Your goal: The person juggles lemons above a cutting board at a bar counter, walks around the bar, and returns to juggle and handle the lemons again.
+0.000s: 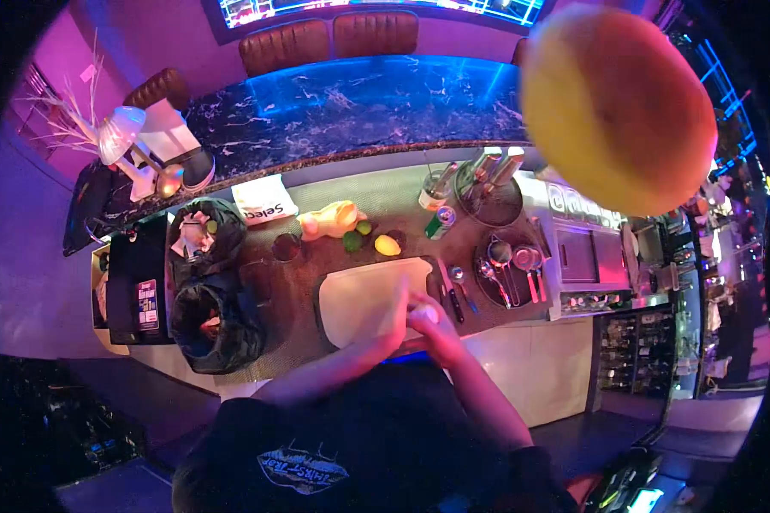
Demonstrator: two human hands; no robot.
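Note:
My left hand (402, 309) and my right hand (430, 323) meet over the right part of a pale cutting board (359, 295). The left one is blurred by motion, and its fingers cannot be made out. My right hand is closed around something whitish that I cannot make out. Beyond the board lie a yellow lemon (387, 245), green limes (352, 241) and a peach-coloured bag (331, 220). A knife (451, 291) and a small steel tool (458, 275) lie just right of the board.
Two black-lined bins (216, 325) stand at the left. At the right are a round tray (489, 267) of bar tools, another tray (506, 214) with metal shakers, and a green can (441, 222). A large blurred yellow-orange object (620, 111) fills the upper right.

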